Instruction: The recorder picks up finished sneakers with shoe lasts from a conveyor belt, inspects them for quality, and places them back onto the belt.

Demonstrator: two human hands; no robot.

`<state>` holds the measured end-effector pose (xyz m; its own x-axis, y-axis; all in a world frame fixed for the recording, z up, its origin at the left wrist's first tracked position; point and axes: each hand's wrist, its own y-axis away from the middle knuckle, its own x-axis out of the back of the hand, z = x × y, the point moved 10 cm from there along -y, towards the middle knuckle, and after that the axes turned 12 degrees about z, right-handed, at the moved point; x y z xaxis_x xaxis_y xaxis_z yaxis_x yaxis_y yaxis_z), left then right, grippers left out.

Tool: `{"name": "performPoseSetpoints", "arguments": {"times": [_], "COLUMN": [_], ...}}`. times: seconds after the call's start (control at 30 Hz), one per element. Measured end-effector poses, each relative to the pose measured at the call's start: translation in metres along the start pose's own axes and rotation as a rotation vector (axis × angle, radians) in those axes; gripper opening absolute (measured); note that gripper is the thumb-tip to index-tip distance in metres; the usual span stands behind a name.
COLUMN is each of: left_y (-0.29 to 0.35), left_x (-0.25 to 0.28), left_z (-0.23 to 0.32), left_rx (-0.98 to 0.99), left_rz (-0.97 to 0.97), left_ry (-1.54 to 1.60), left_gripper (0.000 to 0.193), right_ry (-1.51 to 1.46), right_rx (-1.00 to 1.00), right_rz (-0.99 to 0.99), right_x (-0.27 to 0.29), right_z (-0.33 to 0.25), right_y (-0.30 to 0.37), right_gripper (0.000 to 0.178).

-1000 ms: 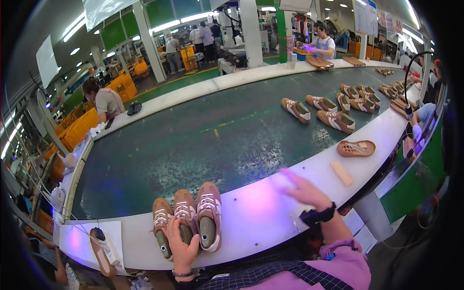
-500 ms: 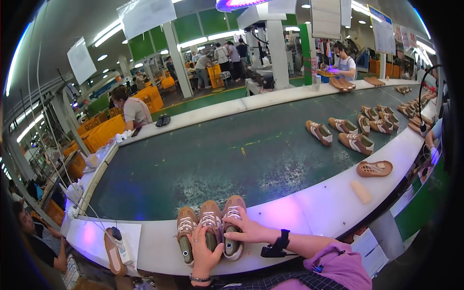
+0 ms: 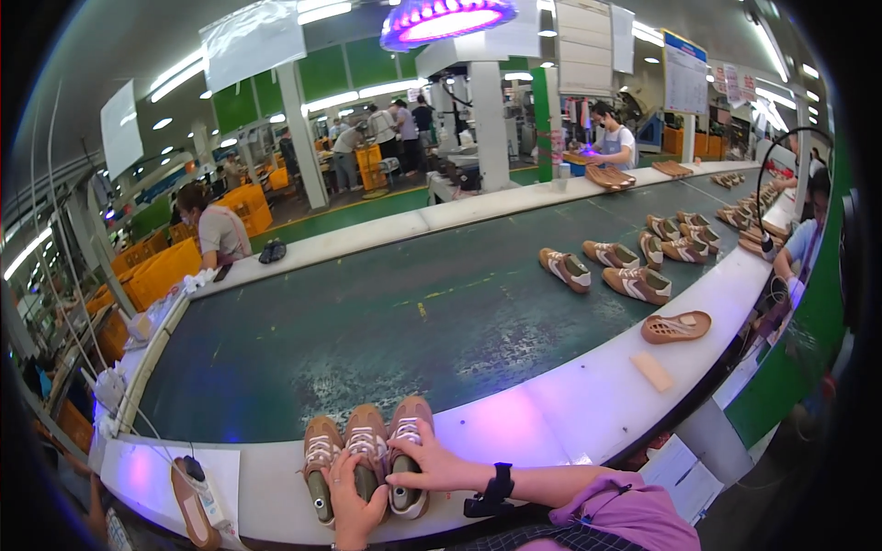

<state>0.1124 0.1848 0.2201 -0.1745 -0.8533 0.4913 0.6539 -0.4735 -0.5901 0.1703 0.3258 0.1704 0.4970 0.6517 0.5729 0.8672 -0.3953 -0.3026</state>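
Three brown sneakers with white laces stand side by side across the white ledge (image 3: 542,404), toes pointing away from me and green lasts inside. My left hand (image 3: 356,500) is closed about the heel end of the middle sneaker (image 3: 367,436), its fingers also beside the left sneaker (image 3: 322,450). Around the right sneaker (image 3: 411,418) is my right hand (image 3: 441,466), thumb by the last and fingers over the laces. The undersides of all three are hidden.
Beyond the ledge runs a dark green belt (image 3: 395,312) with several more sneakers (image 3: 638,285) at the right. A brown sole (image 3: 676,328) and a beige pad (image 3: 651,372) lie on the ledge. At left are a power strip (image 3: 207,503) and another sole (image 3: 186,510). Other people work around.
The whole view has swung, so the scene sits further left in the picture and the near ledge lower. Both hands keep their places on the sneakers.
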Motion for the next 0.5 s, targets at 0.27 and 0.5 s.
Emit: {"name": "performPoseSetpoints", "arguments": {"times": [0.27, 0.5], "left_y": [0.004, 0.004], "left_x": [0.023, 0.024], "left_z": [0.001, -0.004], "left_rx": [-0.052, -0.026], "left_rz": [0.001, -0.014], "left_ry": [-0.010, -0.012], "left_gripper": [0.054, 0.058], "right_ry": [0.071, -0.089], "right_rx": [0.006, 0.090], "right_rz": [-0.074, -0.053], "right_x": [-0.024, -0.034], "right_z": [-0.017, -0.003], "right_y": [0.007, 0.002], "right_gripper": [0.085, 0.084]}}
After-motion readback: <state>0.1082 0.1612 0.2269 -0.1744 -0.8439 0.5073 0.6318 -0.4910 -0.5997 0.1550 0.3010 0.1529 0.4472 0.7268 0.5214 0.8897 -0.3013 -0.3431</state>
